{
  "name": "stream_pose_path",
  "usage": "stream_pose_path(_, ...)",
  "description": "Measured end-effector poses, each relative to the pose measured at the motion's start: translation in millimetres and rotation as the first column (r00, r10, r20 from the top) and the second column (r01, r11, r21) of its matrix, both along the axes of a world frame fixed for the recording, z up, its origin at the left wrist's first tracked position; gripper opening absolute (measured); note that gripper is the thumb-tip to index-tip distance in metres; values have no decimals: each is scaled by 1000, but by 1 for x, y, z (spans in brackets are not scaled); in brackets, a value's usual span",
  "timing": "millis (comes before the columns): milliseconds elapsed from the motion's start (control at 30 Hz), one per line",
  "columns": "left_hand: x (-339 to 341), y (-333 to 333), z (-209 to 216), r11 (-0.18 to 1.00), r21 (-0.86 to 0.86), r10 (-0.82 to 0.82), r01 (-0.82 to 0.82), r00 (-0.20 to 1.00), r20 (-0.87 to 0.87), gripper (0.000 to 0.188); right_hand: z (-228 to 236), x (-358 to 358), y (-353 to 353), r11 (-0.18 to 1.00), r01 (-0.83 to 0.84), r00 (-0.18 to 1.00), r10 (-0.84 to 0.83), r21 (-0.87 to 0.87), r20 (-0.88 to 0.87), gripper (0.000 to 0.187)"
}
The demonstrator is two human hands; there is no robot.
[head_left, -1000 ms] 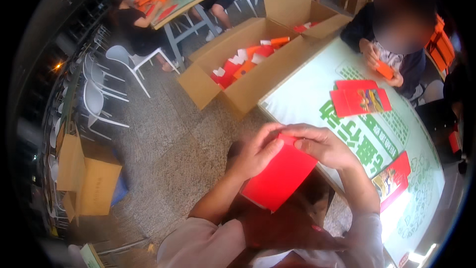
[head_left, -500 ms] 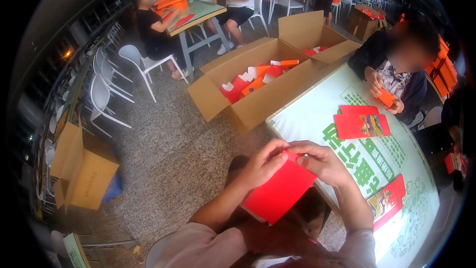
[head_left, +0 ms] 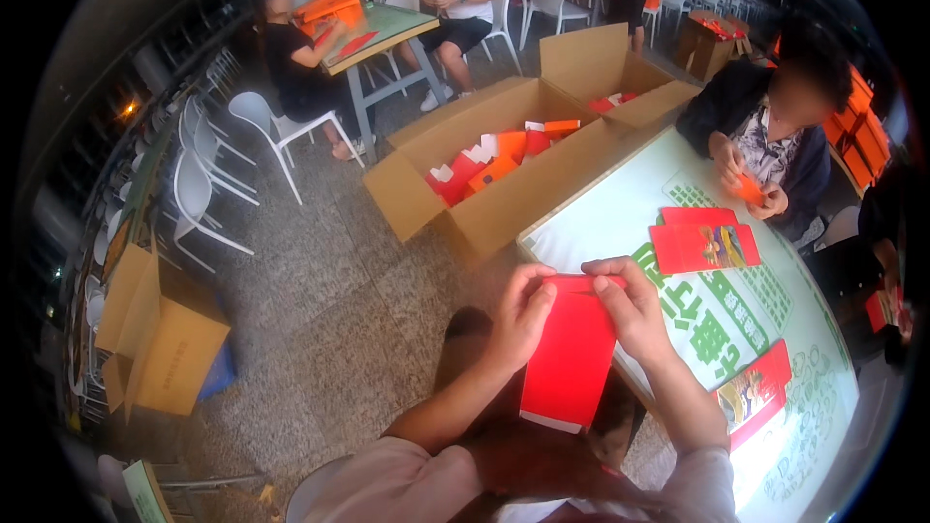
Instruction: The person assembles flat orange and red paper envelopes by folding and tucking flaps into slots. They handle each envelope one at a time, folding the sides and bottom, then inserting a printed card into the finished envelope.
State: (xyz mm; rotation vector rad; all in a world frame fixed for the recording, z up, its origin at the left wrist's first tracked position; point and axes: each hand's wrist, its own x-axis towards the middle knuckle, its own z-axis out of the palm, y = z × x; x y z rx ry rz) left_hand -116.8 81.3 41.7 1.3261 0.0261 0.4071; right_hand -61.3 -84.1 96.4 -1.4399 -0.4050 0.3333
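A red paper box hangs between my two hands over my lap, its top end pinched from both sides. My left hand grips the top left corner, thumb on the near face. At the top right corner, my right hand holds it the same way. A folded flap shows along the top edge between the thumbs, and a pale edge lies at the bottom. Flat red printed box blanks rest on the table beyond my right hand, and another red blank lies nearer, by my right forearm.
The white table with green print stands to my right. Beyond it a person handles a small orange box. An open carton ahead holds red and orange boxes. Another carton and white chairs stand left.
The red box has turned from a slant to nearly upright, its lower end swinging right. My hands have moved apart slightly along its top edge, and the right hand has risen.
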Motion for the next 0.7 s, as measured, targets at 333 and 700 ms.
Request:
stream_pose_path(333,-30,5,-24,993,-121,-13,-3,991,-132,20,-29,-8,8,995,-101,980,99,-4,-171,22)
stream_pose_path(700,-10,17,14,992,-49,117,-115,992,44,26,-5,-14,11,1000,21,973,-25,19,231,52)
